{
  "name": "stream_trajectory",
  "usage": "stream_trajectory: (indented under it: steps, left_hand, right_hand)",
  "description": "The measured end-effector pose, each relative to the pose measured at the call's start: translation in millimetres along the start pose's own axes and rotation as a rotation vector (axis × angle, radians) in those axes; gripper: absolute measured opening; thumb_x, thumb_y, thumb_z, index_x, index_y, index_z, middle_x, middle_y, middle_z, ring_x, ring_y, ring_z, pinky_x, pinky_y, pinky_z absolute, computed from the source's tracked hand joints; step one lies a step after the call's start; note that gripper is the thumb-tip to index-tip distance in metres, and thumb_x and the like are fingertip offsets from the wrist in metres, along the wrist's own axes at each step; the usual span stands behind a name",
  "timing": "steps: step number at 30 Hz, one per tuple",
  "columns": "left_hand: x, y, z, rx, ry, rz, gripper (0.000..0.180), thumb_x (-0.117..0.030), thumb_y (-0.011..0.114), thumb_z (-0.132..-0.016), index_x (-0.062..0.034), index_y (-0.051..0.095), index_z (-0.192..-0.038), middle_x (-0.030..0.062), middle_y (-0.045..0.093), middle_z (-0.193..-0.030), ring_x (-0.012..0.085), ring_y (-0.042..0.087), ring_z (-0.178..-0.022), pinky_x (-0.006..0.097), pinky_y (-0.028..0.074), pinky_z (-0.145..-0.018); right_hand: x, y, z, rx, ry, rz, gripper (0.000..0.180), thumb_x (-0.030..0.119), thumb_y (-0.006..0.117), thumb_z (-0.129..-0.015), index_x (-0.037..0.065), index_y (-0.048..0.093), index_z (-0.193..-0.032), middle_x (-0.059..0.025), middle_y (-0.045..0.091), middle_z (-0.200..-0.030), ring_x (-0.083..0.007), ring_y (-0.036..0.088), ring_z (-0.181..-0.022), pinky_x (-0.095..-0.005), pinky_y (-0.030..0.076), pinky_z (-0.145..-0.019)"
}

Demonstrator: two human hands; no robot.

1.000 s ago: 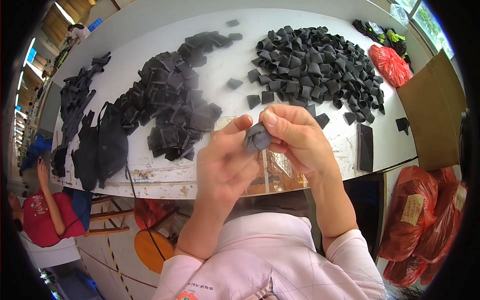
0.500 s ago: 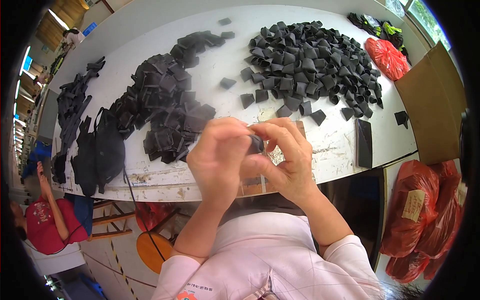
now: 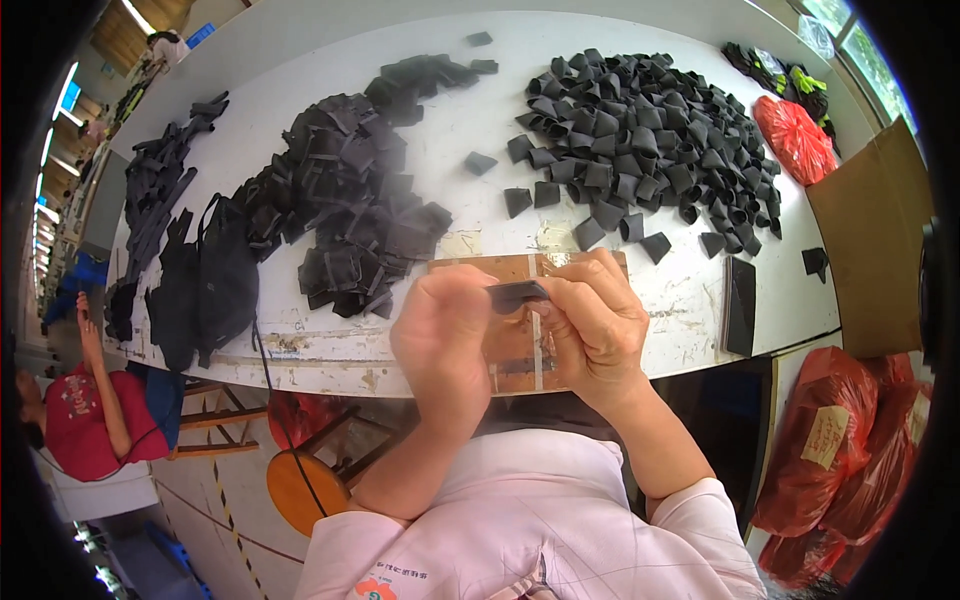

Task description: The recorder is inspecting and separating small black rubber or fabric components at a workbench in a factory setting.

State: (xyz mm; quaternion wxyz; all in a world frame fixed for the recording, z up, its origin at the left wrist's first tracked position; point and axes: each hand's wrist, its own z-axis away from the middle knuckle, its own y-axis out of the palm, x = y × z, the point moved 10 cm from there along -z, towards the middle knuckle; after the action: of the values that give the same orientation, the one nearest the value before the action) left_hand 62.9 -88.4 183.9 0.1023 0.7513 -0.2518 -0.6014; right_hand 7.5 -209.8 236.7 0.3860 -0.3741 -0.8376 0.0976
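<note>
Basically, the small black cloth piece [image 3: 514,292] was up in front of the person, between both hands, above the brown board [image 3: 510,350] on the worktop [image 3: 440,150]. Right hand [image 3: 602,325]: grip clamped on the piece's right end, thumb below, fingers above. Left hand [image 3: 440,325]: at the left end, blurred; couldn't tell whether its grip was closed on the cloth or only touching it.

Piece looked flattish, seen nearly edge-on, fold details too small to read. For good handling, a firm right pinch close to the end seemed right, leaving the middle free. Left fingertips probably needed to work near the edge without tugging, since thin cloth likely creased or slipped. Keeping both ends level looked sensible.

Flat black pieces [image 3: 345,170] lay heaped to the left, curled ones [image 3: 640,130] to the right, both piles well apart from the hands.
</note>
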Motion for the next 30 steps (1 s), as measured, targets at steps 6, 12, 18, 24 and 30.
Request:
stream_trajectory:
  steps: [6,12,18,24,30]
  left_hand:
    - [50.7,-19.8,1.5,0.014,-0.094,-0.463,0.009,-0.006,0.055,-0.083,0.0003,0.052,-0.088,0.0088,0.053,-0.086,0.0134,0.050,-0.081,0.025,0.041,-0.074]
    - [70.4,-51.1,-46.8,-0.073,0.246,-1.527,0.026,-0.009,0.065,-0.072,0.0002,0.051,-0.092,0.0154,0.052,-0.094,0.0263,0.051,-0.087,0.035,0.041,-0.077]
    - [122.5,-83.7,-93.7,0.159,0.190,-2.054,0.018,-0.007,0.057,-0.070,0.0007,0.058,-0.086,0.0133,0.056,-0.086,0.0244,0.052,-0.083,0.032,0.044,-0.070]
    - [126.2,-79.5,-102.3,0.331,0.324,-2.069,0.010,-0.002,0.054,-0.066,-0.0005,0.059,-0.074,0.0119,0.058,-0.079,0.0229,0.053,-0.079,0.030,0.044,-0.067]
    - [62.1,-24.5,-28.1,0.545,0.531,-1.289,0.021,0.010,0.058,-0.062,0.0011,0.057,-0.081,0.0104,0.057,-0.083,0.0269,0.052,-0.081,0.035,0.043,-0.071]
  right_hand:
    - [-72.9,1.1,-12.5,0.153,0.584,-0.818,0.014,0.013,0.060,-0.080,-0.001,0.060,-0.080,-0.0036,0.058,-0.070,-0.0093,0.046,-0.060,-0.0223,0.037,-0.050]
    - [-132.4,15.3,37.0,0.028,0.774,-0.514,0.035,0.029,0.049,-0.089,-0.004,0.060,-0.090,-0.0029,0.056,-0.067,-0.0061,0.045,-0.055,-0.0193,0.036,-0.047]
    - [-145.7,49.5,109.7,0.158,0.947,-0.454,0.030,0.024,0.050,-0.089,-0.003,0.061,-0.085,-0.0035,0.057,-0.064,-0.0074,0.049,-0.053,-0.0209,0.038,-0.046]
    - [-155.0,42.7,122.7,0.185,0.835,-0.150,0.023,0.018,0.053,-0.086,-0.004,0.061,-0.081,-0.0081,0.056,-0.060,-0.0126,0.052,-0.053,-0.0256,0.041,-0.049]
    - [-161.5,43.5,126.9,0.169,0.863,-0.153,0.020,0.015,0.053,-0.085,-0.003,0.060,-0.078,-0.0091,0.057,-0.061,-0.0161,0.054,-0.054,-0.0281,0.042,-0.051]
